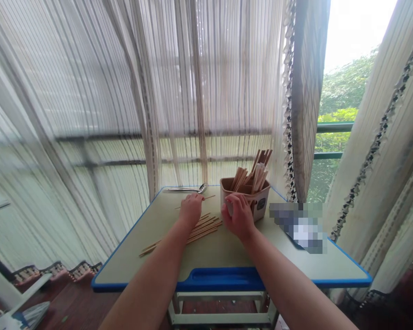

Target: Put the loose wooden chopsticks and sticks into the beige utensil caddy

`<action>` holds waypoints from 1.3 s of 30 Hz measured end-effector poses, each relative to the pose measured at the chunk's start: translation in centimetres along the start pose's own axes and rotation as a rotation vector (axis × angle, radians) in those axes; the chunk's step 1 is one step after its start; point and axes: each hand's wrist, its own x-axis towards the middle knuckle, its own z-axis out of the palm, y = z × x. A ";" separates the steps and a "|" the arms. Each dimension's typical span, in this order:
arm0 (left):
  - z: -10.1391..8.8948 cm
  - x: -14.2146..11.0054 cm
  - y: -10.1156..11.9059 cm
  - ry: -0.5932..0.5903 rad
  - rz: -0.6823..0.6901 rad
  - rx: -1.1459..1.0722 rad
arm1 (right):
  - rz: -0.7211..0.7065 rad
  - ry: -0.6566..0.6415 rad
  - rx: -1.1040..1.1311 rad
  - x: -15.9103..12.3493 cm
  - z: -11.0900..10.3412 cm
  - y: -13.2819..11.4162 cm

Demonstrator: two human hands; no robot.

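Chopsticks (204,228) lay loose and slanting across the table (227,256), just left of twelve o'clock from the person at work, beyond a blue groove (223,277) in the near edge. Past that pile, toward eleven, the left hand (191,208) was closed on a thin stick (209,197), which poked out on both sides. Toward one o'clock the right hand (239,215) curled in front of a container (259,214); I could not tell whether its fingers gripped the near wall. More sticks (239,178) stood tilted inside that container. At two o'clock lay something blurred into squares. Farther off, near twelve, a metal ladle (202,188) rested by the far edge. Behind hung a striped sheer curtain (192,91), and through a gap toward one I saw a green railing (335,127) and trees (344,98)
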 end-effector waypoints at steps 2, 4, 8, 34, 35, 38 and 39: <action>-0.3 0.0 0.3 0.046 0.042 -0.045 | 0.014 -0.008 0.013 0.0 0.0 -0.1; -0.5 0.0 0.5 0.081 0.091 -0.094 | 0.061 -0.040 0.043 0.0 0.1 -0.3; -0.6 -0.1 0.4 0.144 0.183 -0.158 | 0.190 -0.201 0.140 0.0 0.5 -0.9; -1.6 -0.7 0.1 0.169 0.347 -0.247 | 0.419 -0.124 0.260 0.3 1.8 -1.2; -1.5 -0.6 0.2 0.169 0.352 -0.236 | 0.421 -0.100 0.241 0.3 1.7 -1.2; -1.0 -0.5 0.3 0.130 0.348 -0.175 | 0.416 -0.003 0.181 0.2 1.1 -0.8; -0.7 -0.4 0.3 0.105 0.339 -0.150 | 0.409 0.031 0.167 0.2 1.0 -0.6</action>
